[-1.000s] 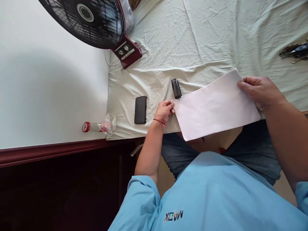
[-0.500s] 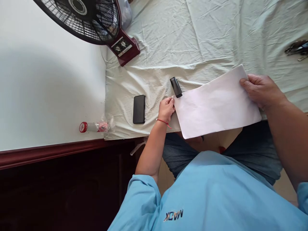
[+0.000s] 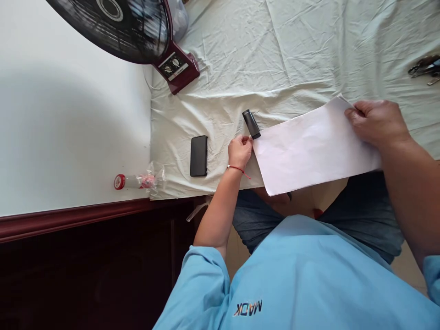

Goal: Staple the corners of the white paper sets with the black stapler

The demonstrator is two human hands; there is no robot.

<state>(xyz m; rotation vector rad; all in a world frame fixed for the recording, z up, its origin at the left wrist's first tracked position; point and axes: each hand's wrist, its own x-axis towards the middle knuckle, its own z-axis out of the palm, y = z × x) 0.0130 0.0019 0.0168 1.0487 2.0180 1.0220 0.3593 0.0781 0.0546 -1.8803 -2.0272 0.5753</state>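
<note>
The left hand is pinching the near-left corner of the sheet of paper with curled fingers, a thin red string lying around its wrist; the right hand is gripping the far-right corner, fingers folded over the edge; both forearms are reaching forward from blue sleeves. The paper is white, smooth and folded into a long rectangle, lying at the near edge of the wrinkled pale cloth and hanging partly over the lap. A small black stapler is lying just beside the left corner; a flat black phone is resting further left; the blue shirt is showing the letters "MAOK" upside down.
</note>
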